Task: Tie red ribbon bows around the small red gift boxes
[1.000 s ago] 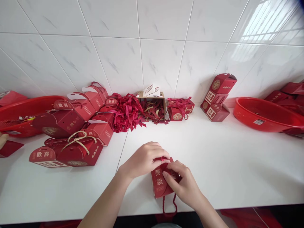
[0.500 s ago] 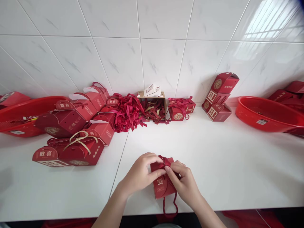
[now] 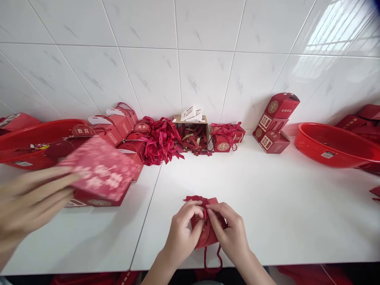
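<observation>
A small red gift box [image 3: 208, 233] with pale lettering lies before me near the table's front edge. Across its top runs a dark red ribbon [image 3: 194, 198]. My left hand [image 3: 185, 227] pinches the ribbon between thumb and fingers. Opposite it, my right hand [image 3: 230, 223] pinches the ribbon too, its thumb close to the left fingertips. Both hands partly cover the box. A dark red cord handle [image 3: 219, 262] hangs from the box's near side.
At the left, another person's hand [image 3: 32, 198] holds a pink patterned box [image 3: 102, 168], blurred, over stacked red boxes. Behind lie a ribbon heap [image 3: 163, 140], a carton [image 3: 192, 136] of strips and a tied box [image 3: 227, 138]. Red basins [image 3: 335, 148] stand at both sides.
Another person's hand has come in from the left with a pink patterned box. My left hand has shifted right and down, and a ribbon end now shows past the box's upper left.
</observation>
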`<control>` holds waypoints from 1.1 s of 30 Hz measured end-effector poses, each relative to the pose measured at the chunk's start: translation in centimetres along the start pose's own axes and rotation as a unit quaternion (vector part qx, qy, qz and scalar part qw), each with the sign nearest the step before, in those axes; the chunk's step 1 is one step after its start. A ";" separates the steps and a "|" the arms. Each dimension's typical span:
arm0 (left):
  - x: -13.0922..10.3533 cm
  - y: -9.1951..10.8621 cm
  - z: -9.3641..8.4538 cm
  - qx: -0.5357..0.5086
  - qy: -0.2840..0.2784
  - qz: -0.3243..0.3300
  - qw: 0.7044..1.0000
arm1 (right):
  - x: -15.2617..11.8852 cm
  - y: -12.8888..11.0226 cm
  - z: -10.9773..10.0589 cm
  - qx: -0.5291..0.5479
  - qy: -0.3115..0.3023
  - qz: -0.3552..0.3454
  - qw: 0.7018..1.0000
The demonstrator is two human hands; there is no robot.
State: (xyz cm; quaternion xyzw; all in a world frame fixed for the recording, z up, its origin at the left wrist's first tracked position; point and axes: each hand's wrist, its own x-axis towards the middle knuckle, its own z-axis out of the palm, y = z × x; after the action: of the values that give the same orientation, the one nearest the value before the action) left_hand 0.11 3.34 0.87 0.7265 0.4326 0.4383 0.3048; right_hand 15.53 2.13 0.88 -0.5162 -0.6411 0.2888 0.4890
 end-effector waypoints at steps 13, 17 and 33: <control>0.1 -1.1 0.9 -0.010 0.034 0.025 0.999 | -0.4 0.9 0.1 0.070 0.007 0.065 0.995; 0.3 -1.2 0.8 -0.040 0.023 0.000 0.999 | 0.0 0.6 -0.3 0.091 -0.042 0.116 0.988; 1.3 -1.2 0.6 -0.005 0.043 0.013 0.999 | -0.2 1.2 -0.1 0.100 -0.064 0.128 0.985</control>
State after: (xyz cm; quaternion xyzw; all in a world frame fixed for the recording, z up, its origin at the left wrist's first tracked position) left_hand 0.50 4.96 0.16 0.7107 0.4339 0.4756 0.2838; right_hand 16.09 2.29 -0.16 -0.5234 -0.5676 0.4438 0.4549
